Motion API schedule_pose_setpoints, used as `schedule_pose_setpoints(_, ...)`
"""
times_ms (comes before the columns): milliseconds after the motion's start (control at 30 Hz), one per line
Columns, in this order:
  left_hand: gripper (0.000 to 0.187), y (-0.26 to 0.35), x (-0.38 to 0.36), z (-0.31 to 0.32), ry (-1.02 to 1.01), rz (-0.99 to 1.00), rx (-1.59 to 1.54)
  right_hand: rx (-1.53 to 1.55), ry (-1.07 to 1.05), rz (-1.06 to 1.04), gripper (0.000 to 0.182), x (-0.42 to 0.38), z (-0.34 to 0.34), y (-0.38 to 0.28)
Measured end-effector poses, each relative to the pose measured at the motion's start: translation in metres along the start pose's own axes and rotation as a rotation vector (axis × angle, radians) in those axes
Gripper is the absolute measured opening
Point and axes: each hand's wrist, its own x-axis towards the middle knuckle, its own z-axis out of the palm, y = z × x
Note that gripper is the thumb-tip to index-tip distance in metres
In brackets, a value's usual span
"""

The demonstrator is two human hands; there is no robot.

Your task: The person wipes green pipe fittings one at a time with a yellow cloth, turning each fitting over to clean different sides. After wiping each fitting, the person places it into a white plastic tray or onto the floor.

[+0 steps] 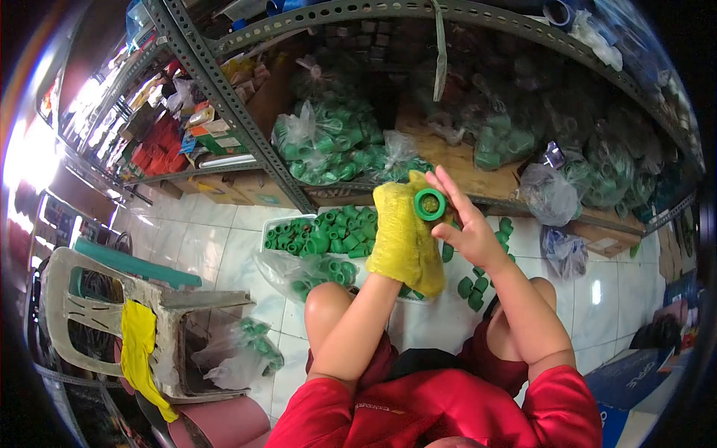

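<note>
A yellow cloth wraps my left hand like a mitt and hides its fingers. At the cloth's right edge is a green pipe fitting, its round opening turned up toward me. My left hand grips the fitting through the cloth. Against the fitting's right side lies my bare right hand, with fingers stretched out and thumb apart. Below, a white tray full of green fittings stands on the floor. More loose fittings lie on the tiles to the right.
Metal shelving in front holds bagged green fittings. A plastic bag of fittings lies by my knee. On the left, a worn plastic chair carries a yellow cloth strip. A blue box is at lower right.
</note>
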Motion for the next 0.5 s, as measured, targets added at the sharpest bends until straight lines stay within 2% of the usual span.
schedule_pose_setpoints(33,0.031,-0.001,0.000,-0.002,0.027,0.111,0.140,0.171,0.069,0.069,0.053,0.000,0.001,0.000)
schedule_pose_setpoints(67,0.027,0.000,-0.003,-0.005,0.112,0.156,0.234,0.052,0.133,0.122,0.062,0.000,0.000,0.004)
schedule_pose_setpoints(100,0.027,0.000,-0.008,-0.007,0.113,0.158,0.234,0.054,0.132,0.121,0.062,0.000,-0.006,0.005)
schedule_pose_setpoints(167,0.023,-0.001,-0.012,-0.016,-0.022,0.206,0.393,0.389,-0.132,0.692,0.064,0.000,-0.023,0.008)
schedule_pose_setpoints(200,0.028,0.003,-0.008,-0.027,-0.068,0.100,0.223,0.504,-0.112,0.675,0.063,-0.004,-0.019,0.018)
schedule_pose_setpoints(233,0.028,0.003,-0.009,-0.019,-0.068,0.097,0.222,0.504,-0.110,0.676,0.063,-0.003,-0.019,0.017)
schedule_pose_setpoints(300,0.028,0.006,-0.016,0.002,0.125,0.280,0.751,0.621,-0.129,0.524,0.052,-0.002,-0.018,0.013)
schedule_pose_setpoints(333,0.028,0.005,-0.015,0.001,0.125,0.279,0.752,0.622,-0.128,0.525,0.052,-0.002,-0.019,0.011)
schedule_pose_setpoints(400,0.028,0.004,-0.009,-0.004,0.170,0.236,0.529,0.420,-0.158,0.520,0.045,-0.002,-0.019,0.007)
schedule_pose_setpoints(433,0.028,0.003,-0.007,-0.006,0.192,0.215,0.418,0.421,-0.159,0.522,0.045,-0.002,-0.017,0.008)
schedule_pose_setpoints(500,0.028,0.003,-0.002,-0.011,0.236,0.172,0.196,0.378,-0.119,0.366,0.050,-0.002,-0.012,0.009)
